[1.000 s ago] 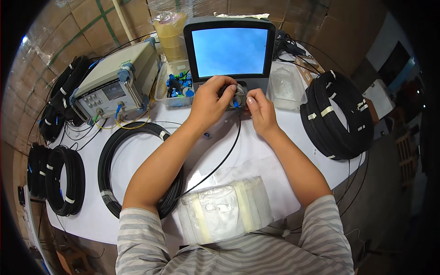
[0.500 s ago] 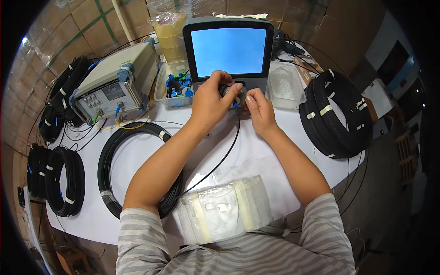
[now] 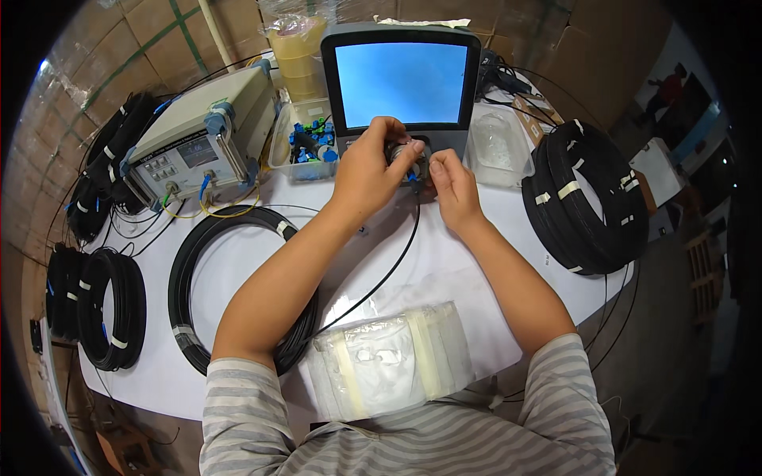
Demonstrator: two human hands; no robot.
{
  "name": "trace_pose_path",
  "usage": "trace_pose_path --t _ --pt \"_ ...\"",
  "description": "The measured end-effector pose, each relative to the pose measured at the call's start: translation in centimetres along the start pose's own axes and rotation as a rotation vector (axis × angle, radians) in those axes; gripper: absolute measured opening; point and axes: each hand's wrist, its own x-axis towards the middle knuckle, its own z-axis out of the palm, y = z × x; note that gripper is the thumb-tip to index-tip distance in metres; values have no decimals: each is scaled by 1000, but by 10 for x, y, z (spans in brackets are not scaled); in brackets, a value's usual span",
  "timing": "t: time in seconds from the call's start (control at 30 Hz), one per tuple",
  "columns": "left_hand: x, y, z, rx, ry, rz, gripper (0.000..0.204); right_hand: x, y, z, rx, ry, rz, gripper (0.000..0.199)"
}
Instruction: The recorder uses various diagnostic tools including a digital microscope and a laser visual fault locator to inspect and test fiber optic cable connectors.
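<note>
My left hand [image 3: 371, 165] curls around a round knob-like fitting at the base of a grey inspection device with a blue screen [image 3: 401, 83]. My right hand [image 3: 452, 181] pinches the end of a thin black cable [image 3: 379, 279] right beside that fitting, where a small blue connector shows between the fingers. The cable runs back toward me to a black coil [image 3: 208, 297] lying under my left forearm. How the connector sits in the fitting is hidden by my fingers.
A beige test instrument [image 3: 198, 143] stands at the left, a clear tray of blue connectors [image 3: 305, 143] beside the screen, a clear box [image 3: 498, 147] at the right. Black cable coils [image 3: 591, 198] lie right and far left [image 3: 99, 305]. A stack of plastic bags [image 3: 389, 361] lies near me.
Both hands have stayed at the device's base. The fingers of my left hand have shifted slightly around the fitting; nothing else has moved.
</note>
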Motion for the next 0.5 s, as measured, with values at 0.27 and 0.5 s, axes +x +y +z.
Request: trace_pose_path --t 0.27,0.5 --pt "0 0 -3 30 -74 -11 21 -1 -4 1 29 4 6 26" --pt "-1 4 -3 -10 -54 -41 19 -2 -2 3 64 27 9 29"
